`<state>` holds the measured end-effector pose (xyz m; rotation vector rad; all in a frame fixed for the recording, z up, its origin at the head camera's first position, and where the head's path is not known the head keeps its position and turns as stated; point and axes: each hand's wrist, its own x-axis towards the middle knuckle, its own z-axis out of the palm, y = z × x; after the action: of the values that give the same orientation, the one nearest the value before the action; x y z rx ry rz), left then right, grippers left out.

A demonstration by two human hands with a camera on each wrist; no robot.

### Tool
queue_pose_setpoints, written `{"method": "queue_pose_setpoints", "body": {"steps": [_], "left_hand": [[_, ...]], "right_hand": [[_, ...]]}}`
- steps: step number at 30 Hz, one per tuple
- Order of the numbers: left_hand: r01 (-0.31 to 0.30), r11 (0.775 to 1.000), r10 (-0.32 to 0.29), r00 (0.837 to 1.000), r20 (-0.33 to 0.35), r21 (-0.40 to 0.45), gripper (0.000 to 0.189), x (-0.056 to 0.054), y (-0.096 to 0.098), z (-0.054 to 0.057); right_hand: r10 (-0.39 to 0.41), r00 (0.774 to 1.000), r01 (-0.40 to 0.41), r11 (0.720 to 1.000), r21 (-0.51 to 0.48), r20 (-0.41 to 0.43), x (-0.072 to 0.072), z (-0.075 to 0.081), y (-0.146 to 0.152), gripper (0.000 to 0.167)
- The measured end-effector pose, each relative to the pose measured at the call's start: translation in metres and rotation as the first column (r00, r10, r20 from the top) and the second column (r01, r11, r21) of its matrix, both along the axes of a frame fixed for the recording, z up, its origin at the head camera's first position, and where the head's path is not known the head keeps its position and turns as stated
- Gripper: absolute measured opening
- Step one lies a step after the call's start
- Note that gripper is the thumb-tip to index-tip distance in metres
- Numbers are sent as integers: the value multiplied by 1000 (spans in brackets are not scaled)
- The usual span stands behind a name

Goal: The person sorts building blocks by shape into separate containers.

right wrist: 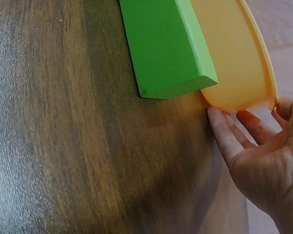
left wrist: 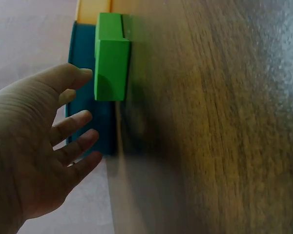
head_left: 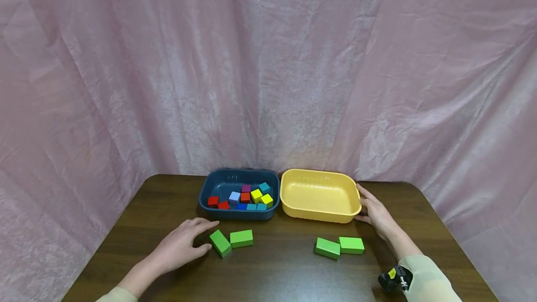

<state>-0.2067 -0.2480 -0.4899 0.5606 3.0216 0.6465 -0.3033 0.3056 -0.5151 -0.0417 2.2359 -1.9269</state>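
Note:
My left hand (head_left: 180,244) hovers with spread, relaxed fingers just left of a tilted green block (head_left: 220,243); nothing is in its grasp. A second green block (head_left: 241,238) lies close to the right of that one. At the right end of the yellow plastic bin (head_left: 314,211), the fingertips of my right hand (head_left: 379,218) touch its wall, fingers mostly straight. In the right wrist view, the fingers reach the end of the bin (right wrist: 234,73) below its rim. Two more green blocks, one angled (head_left: 327,248) and one straighter (head_left: 351,245), lie in front of it.
A dark blue bin (head_left: 235,215) stands directly left of the yellow one, holding several small cubes, among them a red cube (head_left: 213,202) and a yellow cube (head_left: 266,200). Both bins sit near the back edge of the brown wooden table (head_left: 285,274). A pink curtain (head_left: 268,69) hangs behind.

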Motion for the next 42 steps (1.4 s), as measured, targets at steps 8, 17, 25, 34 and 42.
{"method": "queue_pose_setpoints", "body": {"steps": [8,17,25,34,42], "left_hand": [[52,998,-51,998,35,-43,53,-11,-1,-8],[92,994,-90,995,36,-60,44,-15,-7,-9],[129,991,-129,992,-14,-25,30,-14,-14,-13],[181,983,-181,983,-11,24,25,-12,-24,-15],[179,980,-180,984,-1,84,24,2,-26,-4]], "right_hand": [[-2,1000,2,1000,4,5,0,1,0,61],[-14,1000,14,1000,4,6,-1,0,0,61],[-8,1000,9,1000,13,-4,-2,-1,-1,61],[-10,1000,10,1000,18,-7,-1,0,-4,61],[-10,999,12,999,38,-34,-1,-1,-2,60]]}}
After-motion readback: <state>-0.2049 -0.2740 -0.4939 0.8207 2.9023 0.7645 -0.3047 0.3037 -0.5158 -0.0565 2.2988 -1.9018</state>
